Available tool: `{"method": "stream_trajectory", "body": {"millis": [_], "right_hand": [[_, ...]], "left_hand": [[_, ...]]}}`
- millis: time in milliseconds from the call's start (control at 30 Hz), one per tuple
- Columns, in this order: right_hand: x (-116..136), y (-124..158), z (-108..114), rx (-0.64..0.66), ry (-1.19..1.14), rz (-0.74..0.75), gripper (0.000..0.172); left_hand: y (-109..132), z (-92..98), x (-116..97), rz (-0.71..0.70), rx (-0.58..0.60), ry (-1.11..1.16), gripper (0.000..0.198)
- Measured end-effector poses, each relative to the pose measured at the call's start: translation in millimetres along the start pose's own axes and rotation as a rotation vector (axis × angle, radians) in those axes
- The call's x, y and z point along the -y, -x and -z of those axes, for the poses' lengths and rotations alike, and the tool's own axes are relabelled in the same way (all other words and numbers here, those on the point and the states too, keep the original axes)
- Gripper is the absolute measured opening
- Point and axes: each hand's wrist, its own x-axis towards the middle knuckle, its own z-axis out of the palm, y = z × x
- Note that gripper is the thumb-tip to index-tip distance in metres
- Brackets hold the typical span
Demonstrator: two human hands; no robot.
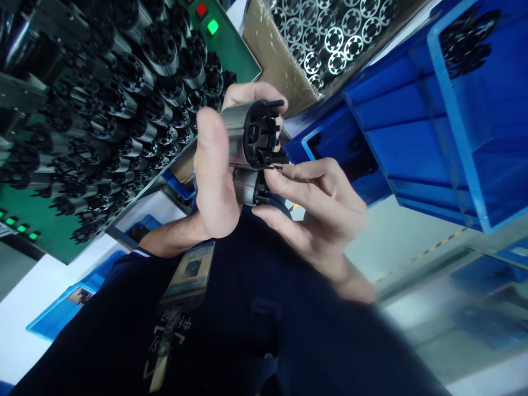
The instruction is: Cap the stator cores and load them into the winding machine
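My left hand (216,170) is closed around two motor stator cores, stacked one above the other. The upper stator core (237,132) is a grey metal cylinder with a black pronged plastic end facing right. Below it, partly hidden by my left thumb, lies the lower stator core (245,187), its black end also to the right. My right hand (317,206) has thumb and fingertips closed about the black end of the lower core, close beneath the upper one's prongs.
On a green machine bed (243,52) at left stand many similar stator cores (160,49), beside lit buttons. A cardboard box (268,49) holds toothed metal rings (334,38). Blue bins (396,126) with black parts are at right. A badge (193,269) hangs at my chest.
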Motion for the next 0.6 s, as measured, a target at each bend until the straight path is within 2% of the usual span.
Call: {"method": "stream_trajectory", "body": {"millis": [100,167,233,333,400,467,533,600], "right_hand": [[-11,2,-14,-0.035,0.063,0.062,0.056],[-24,2,-21,-0.047,0.014,0.099,0.06],[-37,3,-21,-0.05,-0.093,0.16,0.06],[-48,8,-13,0.031,-0.11,0.135,0.053],[-44,11,-10,0.159,-0.012,0.044,0.051],[-37,12,-14,0.296,0.066,0.016,0.05],[-32,12,-20,0.396,0.101,0.05,0.047],[-38,15,-20,0.424,0.1,0.081,0.047]], "left_hand": [[7,-8.5,-5,0.027,-0.138,0.151,0.044],[11,-2.8,-2,0.114,-0.174,0.231,0.044],[16,12.5,0,0.158,-0.154,0.222,0.043],[18,44.7,2,0.079,-0.113,0.052,0.015],[16,62.1,5,0.018,-0.067,-0.014,0.021],[14,70.6,13,0.008,-0.037,0.045,0.025],[14,71.6,24,0.088,-0.017,0.126,0.04],[17,70.8,37,0.264,0.012,0.134,0.051]]}}
